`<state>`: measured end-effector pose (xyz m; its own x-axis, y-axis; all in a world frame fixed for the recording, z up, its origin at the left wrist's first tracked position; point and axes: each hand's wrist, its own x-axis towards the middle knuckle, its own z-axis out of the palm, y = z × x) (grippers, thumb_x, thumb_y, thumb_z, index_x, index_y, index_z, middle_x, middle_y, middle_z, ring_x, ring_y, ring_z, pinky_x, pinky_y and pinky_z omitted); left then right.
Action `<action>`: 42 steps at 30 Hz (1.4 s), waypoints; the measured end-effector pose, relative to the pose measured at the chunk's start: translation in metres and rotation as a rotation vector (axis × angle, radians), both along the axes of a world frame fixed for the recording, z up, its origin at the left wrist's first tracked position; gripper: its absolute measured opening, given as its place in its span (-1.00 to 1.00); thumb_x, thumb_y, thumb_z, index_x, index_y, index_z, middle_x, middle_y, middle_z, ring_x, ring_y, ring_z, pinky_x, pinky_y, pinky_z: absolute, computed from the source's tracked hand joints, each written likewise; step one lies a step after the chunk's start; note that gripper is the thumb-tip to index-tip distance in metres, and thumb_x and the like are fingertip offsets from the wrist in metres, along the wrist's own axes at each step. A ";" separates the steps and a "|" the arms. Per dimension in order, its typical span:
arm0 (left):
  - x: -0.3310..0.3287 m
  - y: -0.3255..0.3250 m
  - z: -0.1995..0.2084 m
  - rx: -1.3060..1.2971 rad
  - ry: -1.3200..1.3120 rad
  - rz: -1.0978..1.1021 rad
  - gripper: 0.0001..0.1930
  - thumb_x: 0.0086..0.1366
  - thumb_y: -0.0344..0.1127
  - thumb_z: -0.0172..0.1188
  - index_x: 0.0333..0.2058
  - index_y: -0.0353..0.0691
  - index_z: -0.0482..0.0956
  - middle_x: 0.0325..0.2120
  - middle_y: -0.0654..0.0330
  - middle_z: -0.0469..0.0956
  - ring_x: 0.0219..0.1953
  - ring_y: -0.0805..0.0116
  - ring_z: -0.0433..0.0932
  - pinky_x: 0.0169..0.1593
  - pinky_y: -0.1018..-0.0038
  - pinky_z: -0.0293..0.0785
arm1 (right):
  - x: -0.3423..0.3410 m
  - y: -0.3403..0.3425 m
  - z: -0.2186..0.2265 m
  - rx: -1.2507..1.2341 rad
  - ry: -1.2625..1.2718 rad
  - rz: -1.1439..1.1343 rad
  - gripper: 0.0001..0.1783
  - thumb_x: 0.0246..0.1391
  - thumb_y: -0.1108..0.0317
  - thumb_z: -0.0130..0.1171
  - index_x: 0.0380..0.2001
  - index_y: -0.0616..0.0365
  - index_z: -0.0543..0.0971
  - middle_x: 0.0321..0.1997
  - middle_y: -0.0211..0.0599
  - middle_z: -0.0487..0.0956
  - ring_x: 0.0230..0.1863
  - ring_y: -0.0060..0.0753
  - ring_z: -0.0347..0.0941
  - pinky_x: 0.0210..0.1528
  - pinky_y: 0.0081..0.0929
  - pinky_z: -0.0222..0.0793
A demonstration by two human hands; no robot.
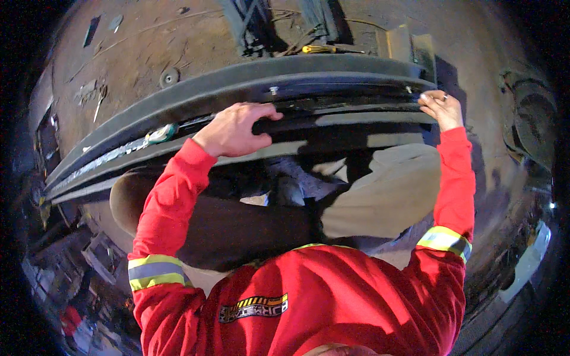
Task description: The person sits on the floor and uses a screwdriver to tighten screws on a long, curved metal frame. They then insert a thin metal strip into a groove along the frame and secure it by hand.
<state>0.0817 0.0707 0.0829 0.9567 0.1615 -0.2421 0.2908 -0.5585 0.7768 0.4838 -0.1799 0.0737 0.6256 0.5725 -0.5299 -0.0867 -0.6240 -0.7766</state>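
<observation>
A long dark metal channel (350, 123) lies across in front of my knees, its ends curving in the wide view. My left hand (238, 127) is over the channel's near edge, thumb and fingers apart in a loose curve with nothing visible between them. At the channel's right end, my right hand (440, 108) has its thumb and fingertips pressed together; what they pinch, if anything, is too small to make out. One small bolt (274, 90) stands up inside the channel ahead of my left hand. Another small bolt (408, 89) is just left of my right fingertips.
Beyond the channel lies a yellow-handled screwdriver (319, 49). An angled metal piece (423, 50) stands at the far right end, and dark metal supports (249, 26) rise behind. A green-and-white object (161, 133) rests in the channel's left part. A round disc (169, 77) lies on the brown ground.
</observation>
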 end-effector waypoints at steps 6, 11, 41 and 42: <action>0.055 -0.033 0.015 0.160 -0.133 0.047 -0.67 0.11 -0.21 0.24 -0.19 -0.28 0.55 -0.20 -0.02 0.56 -0.11 0.01 0.53 0.01 0.25 0.43 | -0.002 0.011 -0.002 0.027 0.013 -0.035 -0.72 -0.04 0.47 0.33 -0.27 0.29 0.49 -0.33 -0.16 0.60 -0.33 -0.41 0.57 -0.30 -0.52 0.54; 0.169 -0.087 -0.020 0.008 -0.212 0.149 -0.62 0.26 -0.15 0.09 -0.04 -0.26 0.44 -0.23 -0.13 0.56 -0.16 -0.13 0.53 -0.06 0.17 0.45 | -0.006 0.016 0.002 0.051 -0.093 0.044 -0.72 -0.10 0.48 0.37 -0.33 0.30 0.48 -0.44 -0.20 0.61 -0.44 -0.47 0.56 -0.39 -0.59 0.50; 0.200 -0.118 -0.041 -0.189 -0.293 0.356 -0.83 0.04 -0.49 0.14 -0.34 -0.28 0.59 -0.41 -0.07 0.59 -0.29 -0.06 0.58 -0.16 0.22 0.50 | -0.017 0.018 -0.003 -0.074 -0.230 0.286 -0.87 -0.19 0.57 0.39 -0.49 0.29 0.63 -0.46 -0.26 0.64 -0.41 -0.55 0.53 -0.31 -0.56 0.46; 0.201 -0.118 -0.040 -0.190 -0.274 0.361 -0.83 0.04 -0.49 0.14 -0.34 -0.28 0.59 -0.42 -0.06 0.59 -0.29 -0.05 0.58 -0.16 0.23 0.50 | -0.015 0.017 -0.004 -0.100 -0.211 0.304 -0.87 -0.17 0.57 0.37 -0.46 0.31 0.63 -0.45 -0.26 0.64 -0.39 -0.55 0.54 -0.28 -0.57 0.47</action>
